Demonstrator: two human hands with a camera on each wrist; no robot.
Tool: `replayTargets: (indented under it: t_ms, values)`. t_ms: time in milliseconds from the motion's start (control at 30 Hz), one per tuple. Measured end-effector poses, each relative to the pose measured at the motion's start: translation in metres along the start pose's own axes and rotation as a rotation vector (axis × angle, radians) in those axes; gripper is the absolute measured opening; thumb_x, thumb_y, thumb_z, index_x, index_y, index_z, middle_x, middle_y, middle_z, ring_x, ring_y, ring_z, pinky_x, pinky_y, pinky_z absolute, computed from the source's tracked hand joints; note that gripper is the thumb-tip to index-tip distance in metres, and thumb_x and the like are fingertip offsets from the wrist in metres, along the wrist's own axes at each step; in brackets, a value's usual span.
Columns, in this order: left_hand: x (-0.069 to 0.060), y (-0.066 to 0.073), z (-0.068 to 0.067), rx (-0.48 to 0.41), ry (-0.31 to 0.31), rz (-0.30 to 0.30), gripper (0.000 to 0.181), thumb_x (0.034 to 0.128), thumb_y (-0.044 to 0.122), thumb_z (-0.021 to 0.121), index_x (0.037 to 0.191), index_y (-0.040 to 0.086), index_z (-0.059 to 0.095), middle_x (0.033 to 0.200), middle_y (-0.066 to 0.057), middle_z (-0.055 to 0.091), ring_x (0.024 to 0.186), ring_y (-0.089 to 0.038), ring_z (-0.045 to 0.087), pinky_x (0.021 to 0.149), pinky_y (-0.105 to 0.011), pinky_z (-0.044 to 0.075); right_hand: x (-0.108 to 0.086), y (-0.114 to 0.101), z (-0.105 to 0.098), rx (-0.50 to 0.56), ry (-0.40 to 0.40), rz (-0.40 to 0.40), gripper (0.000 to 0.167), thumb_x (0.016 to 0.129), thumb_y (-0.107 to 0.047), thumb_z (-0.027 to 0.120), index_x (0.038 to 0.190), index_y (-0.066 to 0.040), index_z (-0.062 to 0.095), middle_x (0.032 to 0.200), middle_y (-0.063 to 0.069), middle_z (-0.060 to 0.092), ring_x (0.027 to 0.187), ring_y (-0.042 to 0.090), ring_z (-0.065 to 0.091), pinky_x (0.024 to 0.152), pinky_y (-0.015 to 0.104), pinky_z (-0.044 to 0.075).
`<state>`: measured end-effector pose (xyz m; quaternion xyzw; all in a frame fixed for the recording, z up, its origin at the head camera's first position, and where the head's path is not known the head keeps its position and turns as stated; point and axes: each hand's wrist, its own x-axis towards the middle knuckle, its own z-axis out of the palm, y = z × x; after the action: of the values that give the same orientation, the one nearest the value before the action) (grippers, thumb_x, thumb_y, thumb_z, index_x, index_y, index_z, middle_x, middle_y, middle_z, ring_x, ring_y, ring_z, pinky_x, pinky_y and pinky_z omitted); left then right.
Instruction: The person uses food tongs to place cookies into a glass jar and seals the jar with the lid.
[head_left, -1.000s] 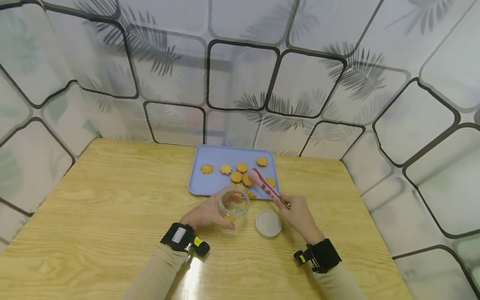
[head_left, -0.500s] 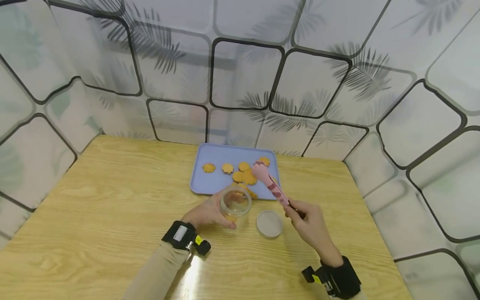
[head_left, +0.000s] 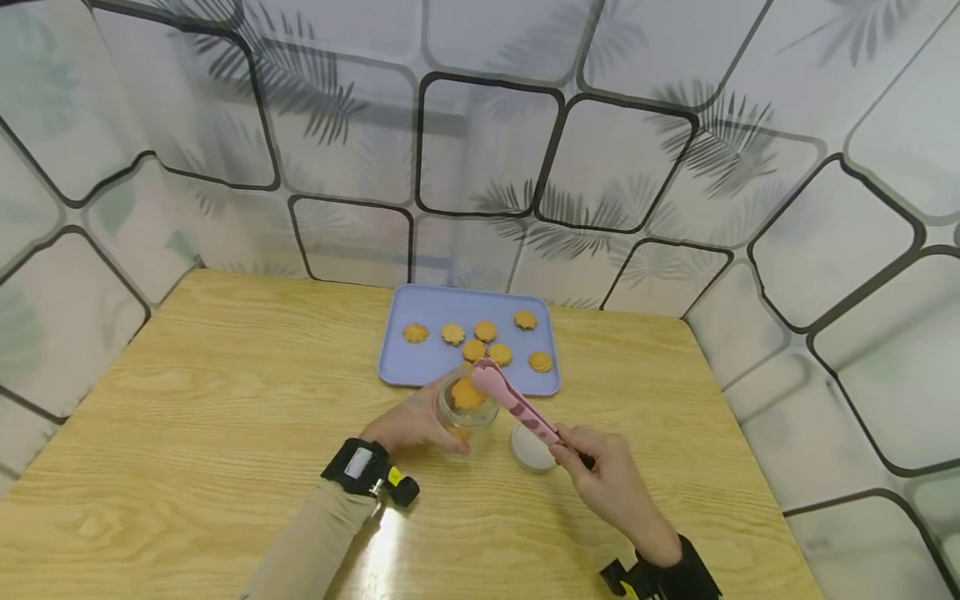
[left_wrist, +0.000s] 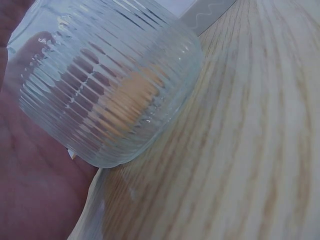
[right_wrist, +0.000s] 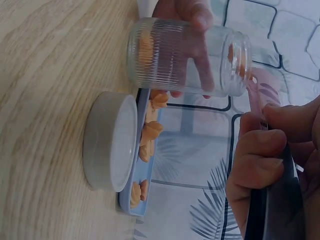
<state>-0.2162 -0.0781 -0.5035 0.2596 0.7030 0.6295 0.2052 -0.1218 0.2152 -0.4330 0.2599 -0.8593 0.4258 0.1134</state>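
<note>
My left hand [head_left: 411, 423] grips a clear ribbed glass jar [right_wrist: 170, 55] around its side, upright on the table. One orange-brown cookie [left_wrist: 132, 100] lies at the jar's bottom in the left wrist view. My right hand [head_left: 609, 479] holds pink tongs [head_left: 521, 410] with dark handles. A scalloped cookie [head_left: 467, 393] is at the tongs' tips, in the jar's mouth; the right wrist view shows it just inside the rim. Behind the jar, a blue tray [head_left: 401, 367] bears several flower-shaped cookies [head_left: 485, 332].
A round whitish lid [right_wrist: 110, 142] lies on the wooden table [head_left: 247, 417], right of the jar and partly below the tongs. A patterned curtain [head_left: 487, 150] borders the table at the back and sides.
My right hand has brought the tongs from the tray toward me and left, carrying a cookie to the jar's mouth. My left hand and the jar have stayed in place.
</note>
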Motion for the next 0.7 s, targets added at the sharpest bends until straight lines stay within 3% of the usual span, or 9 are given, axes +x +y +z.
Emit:
replayTargets:
  t_ms: [200, 367, 567, 700]
  values:
    - [-0.0001, -0.0011, -0.0008, -0.027, -0.018, 0.015, 0.112, 0.0654, 0.004, 0.094, 0.157, 0.021, 0.033, 0.152, -0.004, 0.049, 0.141, -0.026, 0.045, 0.121, -0.052, 0.028, -0.0027, 0.0011, 0.0042, -0.033, -0.036, 0.019, 0.026, 0.09, 0.003, 0.072, 0.116, 0.004, 0.074, 0.061, -0.011, 0.048, 0.051, -0.006, 0.031, 0.042, 0.015, 0.028]
    - [-0.0003, -0.0003, -0.0003, -0.031, -0.029, 0.029, 0.11, 0.0657, 0.003, 0.093, 0.157, 0.02, 0.034, 0.153, -0.004, 0.049, 0.142, -0.026, 0.044, 0.122, -0.051, 0.028, -0.0037, 0.002, 0.0042, -0.051, -0.067, 0.045, 0.03, 0.09, 0.001, 0.072, 0.12, 0.004, 0.073, 0.063, -0.01, 0.047, 0.051, -0.006, 0.032, 0.043, 0.016, 0.029]
    - [0.0028, -0.0018, -0.0008, -0.03, -0.044, 0.076, 0.108, 0.0663, 0.002, 0.093, 0.156, 0.021, 0.036, 0.152, -0.003, 0.049, 0.142, -0.024, 0.043, 0.121, -0.049, 0.031, -0.0052, 0.0034, 0.0032, -0.079, -0.076, 0.011, 0.029, 0.09, 0.001, 0.073, 0.119, 0.005, 0.073, 0.063, -0.009, 0.048, 0.051, -0.007, 0.032, 0.043, 0.016, 0.03]
    - [0.0041, -0.0049, -0.0009, -0.04, -0.048, 0.116, 0.103, 0.067, 0.0, 0.091, 0.154, 0.019, 0.039, 0.147, -0.009, 0.053, 0.138, -0.028, 0.048, 0.118, -0.051, 0.035, -0.0038, 0.006, 0.0013, -0.106, -0.048, -0.014, 0.031, 0.091, 0.001, 0.072, 0.121, 0.007, 0.071, 0.063, -0.01, 0.043, 0.052, -0.006, 0.03, 0.045, 0.015, 0.03]
